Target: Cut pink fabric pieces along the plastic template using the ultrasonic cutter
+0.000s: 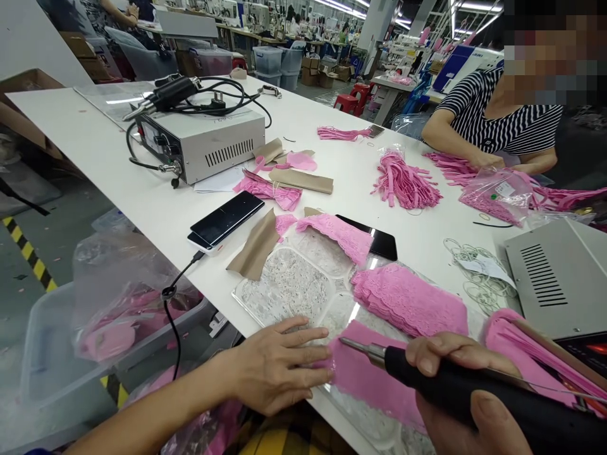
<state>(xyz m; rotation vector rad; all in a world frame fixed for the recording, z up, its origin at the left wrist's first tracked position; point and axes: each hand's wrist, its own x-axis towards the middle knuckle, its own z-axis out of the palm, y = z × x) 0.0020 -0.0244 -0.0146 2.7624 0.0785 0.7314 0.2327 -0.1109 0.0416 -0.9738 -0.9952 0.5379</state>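
Observation:
My left hand [279, 366] lies with fingers stretched out across the clear board [294, 284], its fingertips on the left edge of a pink fabric piece [365, 366]. In my right hand [469, 385] is a thick black handpiece [427, 373] with a pointed metal tip. The tip is over the upper left part of the pink piece; whether it touches the cloth I cannot tell. Just beyond lies a stack of pink lace pieces [408, 297]. Another pink lace strip [336, 234] rests at the board's far side.
Phones [227, 218] and brown card [256, 246] lie beyond the board. A grey control box [203, 139] carries a similar handpiece and cables. Another grey box [564, 272] stands at right, near string [484, 272]. A co-worker in a striped top [516, 114] handles pink straps [455, 167].

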